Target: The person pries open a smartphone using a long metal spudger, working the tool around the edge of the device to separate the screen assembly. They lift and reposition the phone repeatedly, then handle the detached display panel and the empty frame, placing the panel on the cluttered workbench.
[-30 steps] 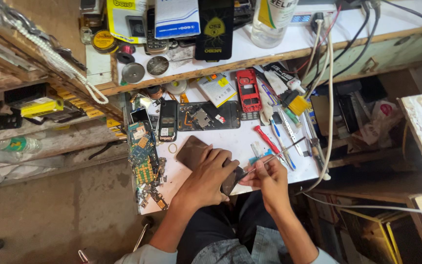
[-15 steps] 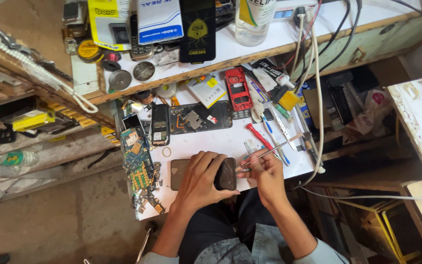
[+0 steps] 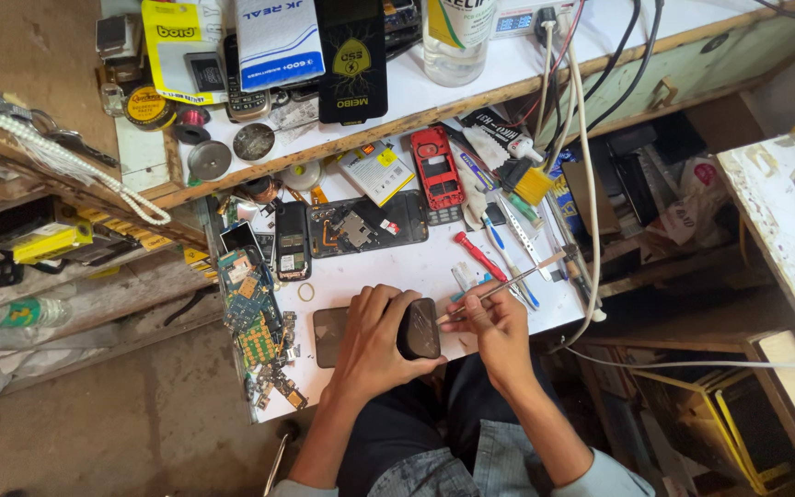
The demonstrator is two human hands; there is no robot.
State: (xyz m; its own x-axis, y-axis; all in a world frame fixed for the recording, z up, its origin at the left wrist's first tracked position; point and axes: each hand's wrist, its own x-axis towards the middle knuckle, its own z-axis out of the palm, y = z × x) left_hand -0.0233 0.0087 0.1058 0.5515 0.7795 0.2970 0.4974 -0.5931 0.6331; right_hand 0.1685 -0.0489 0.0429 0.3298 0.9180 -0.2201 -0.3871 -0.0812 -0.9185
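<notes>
My left hand (image 3: 377, 333) grips a dark phone (image 3: 419, 329) and presses it onto the white workbench (image 3: 416, 269) near its front edge. Part of the phone's brown back (image 3: 327, 337) sticks out to the left of my fingers. My right hand (image 3: 492, 316) pinches a thin metal tool (image 3: 497, 288), maybe tweezers, whose tip points at the phone's right end. Both hands sit close together just above my lap.
An opened phone with bare circuitry (image 3: 361, 225), a black handset (image 3: 292, 241), a red phone shell (image 3: 436, 173) and a red screwdriver (image 3: 478, 255) lie farther back. Circuit boards (image 3: 255, 317) pile along the left edge. A shelf (image 3: 397, 87) with boxes and a bottle stands behind. White cables (image 3: 574, 147) hang right.
The view has shifted slightly. My left hand now covers more of the phone, and the right hand has brought the tool's tip closer to its right end.
</notes>
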